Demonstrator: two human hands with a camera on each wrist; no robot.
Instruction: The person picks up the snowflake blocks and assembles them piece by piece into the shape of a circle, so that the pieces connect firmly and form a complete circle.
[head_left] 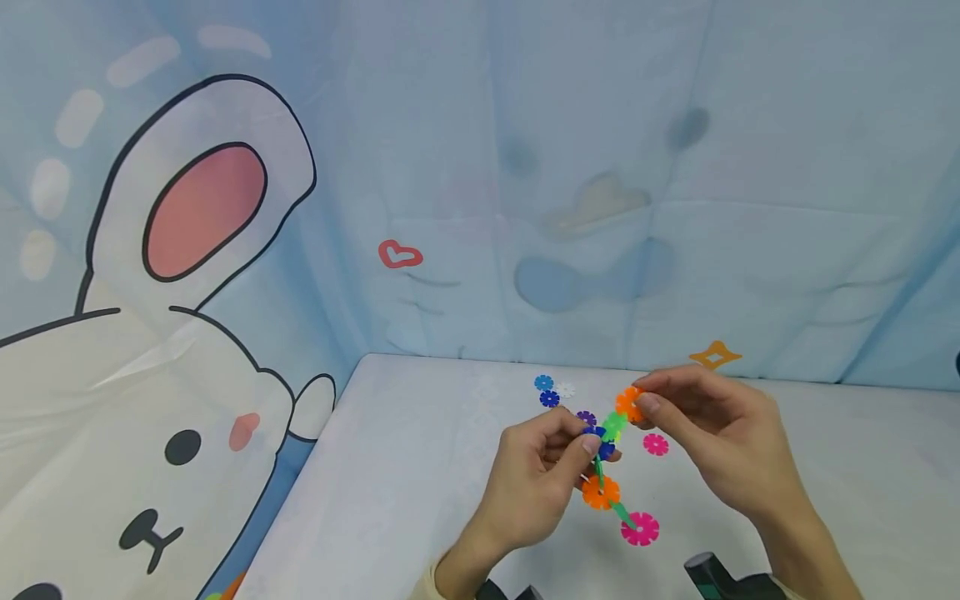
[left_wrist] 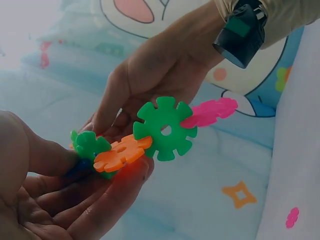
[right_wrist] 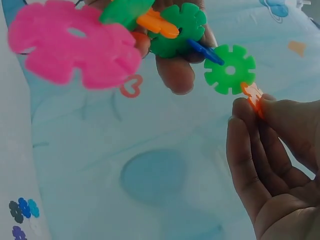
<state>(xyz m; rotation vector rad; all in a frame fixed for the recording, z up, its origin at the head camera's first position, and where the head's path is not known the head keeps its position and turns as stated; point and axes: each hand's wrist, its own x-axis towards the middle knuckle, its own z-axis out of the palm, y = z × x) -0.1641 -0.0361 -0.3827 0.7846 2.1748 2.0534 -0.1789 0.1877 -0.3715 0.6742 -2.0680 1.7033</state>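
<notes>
raised, curled hands (head_left: 536, 475) (head_left: 723, 433) pinch one disc chain (head_left: 609, 500)

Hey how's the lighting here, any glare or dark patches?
Head view: soft light on the table; left wrist view: upper-left corner washed out, left hand shadowed, reddish glow by the orange disc; right wrist view: right hand dim against paler backdrop.

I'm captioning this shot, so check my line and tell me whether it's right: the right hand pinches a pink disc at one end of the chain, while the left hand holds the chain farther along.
One colour is wrong: the right hand pinches an orange disc, as the right wrist view shows. The left hand does hold the chain farther along.
</notes>
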